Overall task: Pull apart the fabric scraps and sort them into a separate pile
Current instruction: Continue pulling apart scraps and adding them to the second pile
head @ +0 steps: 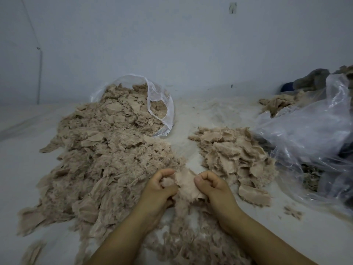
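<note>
At lower centre the left hand (159, 188) and right hand (212, 185) both pinch one beige fuzzy fabric scrap (186, 183), which may tear unevenly if tugged too sharply

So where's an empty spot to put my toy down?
A bare strip runs between the big pile and the small pile, back to the wall. The far left edge of the surface is bare too. It is crowded by both hands, which grip a scrap, and by the crumpled plastic bag at right.
</note>
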`<state>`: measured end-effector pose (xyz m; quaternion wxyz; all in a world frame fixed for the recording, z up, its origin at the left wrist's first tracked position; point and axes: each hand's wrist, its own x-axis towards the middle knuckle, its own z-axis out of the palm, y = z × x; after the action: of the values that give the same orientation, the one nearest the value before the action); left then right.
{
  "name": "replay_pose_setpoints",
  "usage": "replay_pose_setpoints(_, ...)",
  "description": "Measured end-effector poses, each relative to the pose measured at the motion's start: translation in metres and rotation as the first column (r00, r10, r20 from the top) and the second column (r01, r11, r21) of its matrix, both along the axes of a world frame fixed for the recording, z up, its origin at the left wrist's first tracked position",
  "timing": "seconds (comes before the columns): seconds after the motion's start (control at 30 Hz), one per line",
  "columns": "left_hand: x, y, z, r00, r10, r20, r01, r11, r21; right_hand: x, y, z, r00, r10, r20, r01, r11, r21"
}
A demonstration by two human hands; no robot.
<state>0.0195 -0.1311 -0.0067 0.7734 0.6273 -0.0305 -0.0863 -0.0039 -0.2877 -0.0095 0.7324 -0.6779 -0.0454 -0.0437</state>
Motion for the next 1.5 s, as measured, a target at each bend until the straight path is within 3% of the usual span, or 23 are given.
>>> replay_pose_setpoints(0.13,-0.006,-0.003,-0.001,0.995,-0.06,0.079,0.051,0.992,0.116,-0.005,0.004,0.001,0.996,0.039,0.082,-0.023,0.983,-0.185)
replay_pose_setpoints(0.3,-0.008,-0.011,-0.002,0.999,-0.015,0.038,0.018,0.998,-0.061,-0.003,0.006,-0.002,0.991,-0.006,0.134,0.046,0.953,-0.298)
replay_pose_setpoints(0.43,-0.009,-0.013,-0.001,0.993,0.011,0.121,-0.016,0.999,0.041,-0.004,0.008,0.0,0.992,-0.014,0.128,0.046,0.967,-0.249)
replay_pose_setpoints(0.6,0.004,0.004,0.006,0.968,0.235,0.087,-0.23,0.971,-0.061,0.007,-0.009,0.006,0.978,-0.206,0.04,0.203,0.977,0.058)
replay_pose_setpoints(0.67,0.001,0.008,0.006,0.988,0.126,0.09,-0.123,0.992,-0.037,0.005,-0.01,0.004,0.982,-0.188,0.014,0.186,0.98,0.072)
replay_pose_setpoints(0.77,-0.009,-0.004,-0.001,0.995,-0.086,0.056,0.078,0.987,0.139,-0.002,0.001,0.002,0.998,-0.062,0.026,0.059,0.992,0.108)
replay_pose_setpoints(0.83,-0.012,-0.012,-0.002,0.994,-0.069,0.087,0.055,0.987,0.153,-0.003,0.004,0.001,0.998,-0.035,0.048,0.029,0.991,0.13)
replay_pose_setpoints(0.93,-0.01,-0.009,0.003,0.993,0.007,0.122,-0.019,0.994,0.105,0.0,-0.002,0.002,0.998,-0.052,0.03,0.048,0.991,0.126)
replay_pose_setpoints(1.1,-0.016,-0.01,0.007,0.981,-0.12,0.155,0.079,0.966,0.247,-0.003,-0.003,0.002,0.994,0.096,-0.06,-0.1,0.993,-0.062)
replay_pose_setpoints(1.27,-0.006,-0.001,0.008,0.974,0.126,0.187,-0.157,0.974,0.161,0.001,-0.007,0.004,0.996,-0.092,-0.021,0.092,0.996,0.011)
replay_pose_setpoints(1.4,-0.013,-0.006,0.006,0.987,-0.08,0.139,0.047,0.973,0.228,-0.002,0.001,0.001,0.999,-0.035,-0.017,0.036,0.999,0.035)
replay_pose_setpoints(1.5,-0.012,-0.009,0.004,0.982,-0.035,0.186,-0.009,0.973,0.231,-0.002,0.003,-0.001,0.997,-0.072,-0.006,0.072,0.997,-0.008)
